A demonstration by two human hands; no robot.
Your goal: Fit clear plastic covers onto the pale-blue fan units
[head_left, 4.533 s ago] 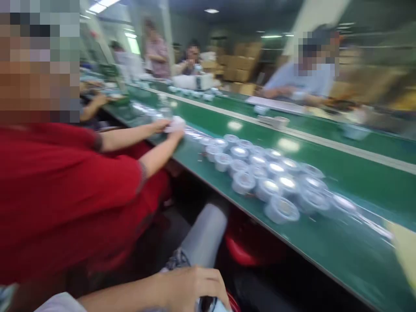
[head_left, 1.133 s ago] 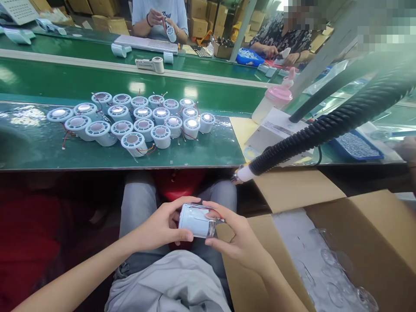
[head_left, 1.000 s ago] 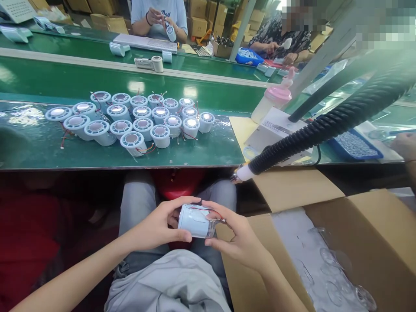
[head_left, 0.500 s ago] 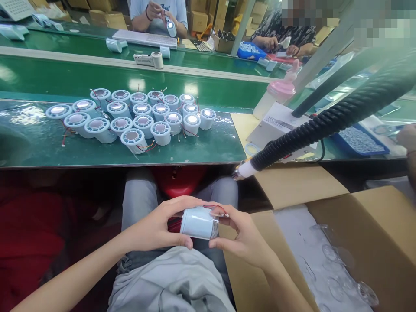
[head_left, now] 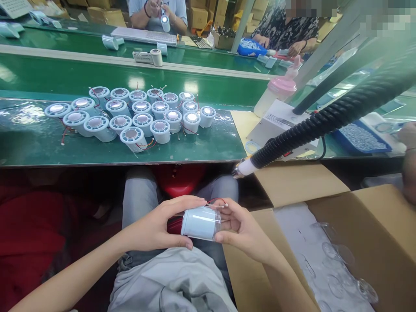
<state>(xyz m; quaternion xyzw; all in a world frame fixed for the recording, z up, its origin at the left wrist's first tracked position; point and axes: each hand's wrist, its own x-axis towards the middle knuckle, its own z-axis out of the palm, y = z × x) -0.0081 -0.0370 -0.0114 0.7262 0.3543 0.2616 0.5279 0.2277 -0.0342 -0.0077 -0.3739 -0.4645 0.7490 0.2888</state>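
Observation:
My left hand (head_left: 170,221) is wrapped round one end of a light-blue cylindrical housing (head_left: 199,223), held sideways above my lap. A clear plastic cover (head_left: 217,224) encloses the housing and sticks out past its right end. My right hand (head_left: 242,227) grips that clear end, thumb at the lower edge and fingers curled behind. Thin red wires (head_left: 214,200) with a small white connector run over the top to my right index finger. On the bench in front, several similar light-blue housings (head_left: 133,136) stand upright with wires hanging out.
An open cardboard box (head_left: 360,225) with clear plastic covers (head_left: 338,255) inside sits at my right. A black flexible hose (head_left: 292,138) with a metal tip reaches over the bench edge. A pink-lidded bottle (head_left: 274,93) stands behind a white device (head_left: 276,123). Co-workers sit across the green bench.
The clear cover now sticks out further to the right of the housing. My right hand has shifted slightly right with its fingers more visible; my left hand stays nearly in place.

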